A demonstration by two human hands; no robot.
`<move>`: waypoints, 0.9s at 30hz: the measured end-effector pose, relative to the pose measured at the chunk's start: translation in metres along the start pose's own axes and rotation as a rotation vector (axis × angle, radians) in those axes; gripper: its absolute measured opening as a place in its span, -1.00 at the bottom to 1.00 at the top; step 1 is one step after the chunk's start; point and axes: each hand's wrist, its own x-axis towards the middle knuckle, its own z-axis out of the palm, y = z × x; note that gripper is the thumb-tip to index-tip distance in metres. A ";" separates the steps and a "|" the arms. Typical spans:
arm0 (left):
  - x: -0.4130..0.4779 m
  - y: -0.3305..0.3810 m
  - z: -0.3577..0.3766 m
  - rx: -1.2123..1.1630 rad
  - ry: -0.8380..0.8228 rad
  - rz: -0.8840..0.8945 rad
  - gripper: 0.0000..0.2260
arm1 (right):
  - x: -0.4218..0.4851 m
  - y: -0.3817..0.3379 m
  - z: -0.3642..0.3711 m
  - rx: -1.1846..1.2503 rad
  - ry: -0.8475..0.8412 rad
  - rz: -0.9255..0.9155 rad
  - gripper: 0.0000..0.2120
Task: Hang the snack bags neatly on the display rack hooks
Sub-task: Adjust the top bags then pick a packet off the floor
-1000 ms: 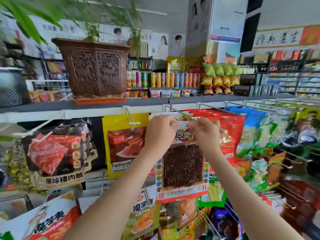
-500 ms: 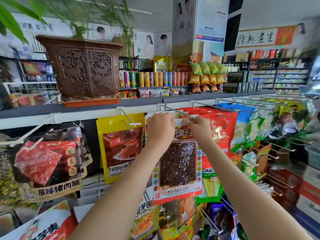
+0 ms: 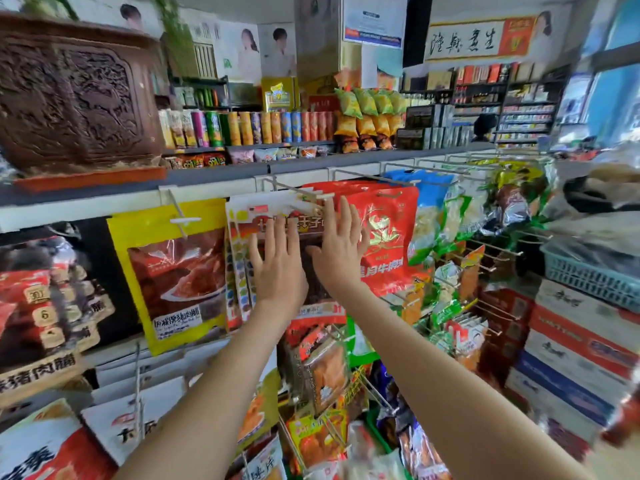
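Fingers (image 3: 280,233) fanned out straight on both hands, nothing pinched, nothing curled! Sweeping across from the left: the yellow bag (image 3: 176,271) hangs at the near end of this row. Next comes the left hand (image 3: 278,271), laid flat over the dark window of the snack bag (image 3: 242,220). That bag is up on the rack, hanging from the hook (image 3: 304,195) under the shelf (image 3: 104,194) edge, just beside the yellow one. Over to the right hand (image 3: 341,249), sitting a touch higher, fingertips reaching up near the hook's front end (whether the palms truly press or merely hover, the blur won't let me say). Beyond it is the red bag (image 3: 384,237), partly covered by that right hand. My read: the hanging itself looks done and this is the smoothing step, squaring the bag up. What comes next wants a light touch. The bag needs easing back along the hook so it sits flush and level with its neighbours, and then both hands should come away cleanly without dragging it forward off the tip.
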 end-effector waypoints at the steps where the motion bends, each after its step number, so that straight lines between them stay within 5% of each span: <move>1: -0.007 0.009 0.005 -0.010 -0.032 -0.010 -0.38 | -0.007 0.008 0.000 -0.009 0.011 -0.021 -0.20; 4: -0.028 0.042 0.018 -0.074 -0.118 -0.066 -0.38 | -0.027 0.036 -0.007 0.000 -0.002 -0.077 -0.18; 8: -0.057 0.099 0.032 -0.183 -0.139 -0.092 -0.36 | -0.057 0.091 -0.022 0.107 -0.109 -0.131 -0.41; 18: -0.135 0.280 0.102 -0.357 -0.241 0.025 -0.54 | -0.131 0.311 -0.044 0.139 -0.272 -0.127 -0.63; 27: -0.296 0.368 0.258 -0.420 -0.765 0.021 -0.58 | -0.317 0.504 0.023 0.073 -0.453 0.261 -0.74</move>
